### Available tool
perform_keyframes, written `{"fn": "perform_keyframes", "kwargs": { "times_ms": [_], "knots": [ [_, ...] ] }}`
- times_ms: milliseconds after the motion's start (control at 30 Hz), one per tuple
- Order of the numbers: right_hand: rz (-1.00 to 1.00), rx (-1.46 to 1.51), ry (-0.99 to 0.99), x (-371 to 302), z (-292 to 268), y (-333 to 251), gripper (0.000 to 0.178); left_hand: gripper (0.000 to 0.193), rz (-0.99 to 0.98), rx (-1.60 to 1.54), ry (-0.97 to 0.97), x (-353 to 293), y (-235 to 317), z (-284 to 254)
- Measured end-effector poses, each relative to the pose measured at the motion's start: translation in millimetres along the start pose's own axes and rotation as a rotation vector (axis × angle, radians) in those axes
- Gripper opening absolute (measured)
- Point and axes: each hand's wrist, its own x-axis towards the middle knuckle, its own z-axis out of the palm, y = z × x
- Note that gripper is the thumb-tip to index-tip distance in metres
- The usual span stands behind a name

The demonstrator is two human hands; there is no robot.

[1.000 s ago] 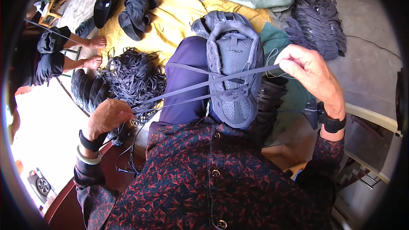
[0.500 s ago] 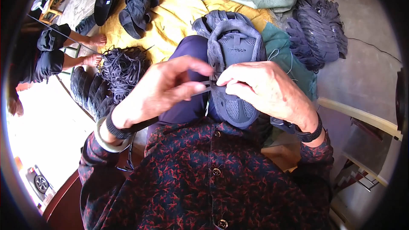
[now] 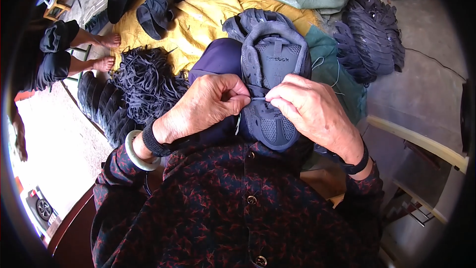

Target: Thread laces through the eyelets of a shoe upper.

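Head view: left hand [image 3: 206, 106] and right hand [image 3: 315, 106] pinch lace [image 3: 258, 99] across grey shoe [image 3: 276, 132]. Lacing looks partly done, upper tongue [image 3: 276, 72] uncrossed.

Strong glare bleaching the ground [image 3: 59, 124] at left, brightly lit yellow sheet [image 3: 206, 12], hands [image 3: 201, 104] lit and fairly sharp, dim shirt [image 3: 206, 203], edges bending toward a black rim

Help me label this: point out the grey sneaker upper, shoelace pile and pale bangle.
Grey sneaker upper [image 3: 275, 67], head view: on its tongue.
Shoelace pile [image 3: 148, 85], head view: near its middle.
Pale bangle [image 3: 130, 153], head view: on its left side.
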Motion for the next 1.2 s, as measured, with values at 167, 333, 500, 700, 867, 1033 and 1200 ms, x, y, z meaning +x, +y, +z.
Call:
{"fn": "perform_keyframes", "kwargs": {
  "times_ms": [167, 333, 500, 700, 867, 1033, 1200],
  "knots": [
    [0.038, -0.003, -0.018, -0.3, 2.0, -1.7, 0.011, 0.01, 0.043, -0.009, 0.067, -4.0, -11.0, 10.1],
    [0.094, -0.059, -0.025, 1.7, 6.6, -2.1, 0.014, 0.01, 0.013, -0.026, 0.058, -4.1, -9.4, 14.2],
    [0.085, -0.056, 0.027, -0.2, 14.7, -2.5, 0.007, 0.01, 0.006, 0.007, 0.048, -1.9, -11.4, 13.8],
    [0.069, -0.037, 0.097, 2.2, 21.8, -0.6, 0.004, 0.013, 0.05, 0.092, 0.103, -0.1, -4.6, 18.2],
    [0.099, 0.037, 0.119, 3.0, 24.2, 3.9, 0.004, 0.017, 0.279, 0.316, 0.244, 0.7, -9.0, 35.2],
    [0.168, 0.062, 0.022, 4.4, 19.1, 3.0, 0.004, 0.016, -0.044, -0.022, 0.125, 6.2, -4.5, 26.8],
    [0.097, 0.052, 0.098, 3.6, 26.9, 6.3, 0.008, 0.013, 0.28, 0.416, 0.268, 4.8, -0.5, 38.0]
  ]
}}
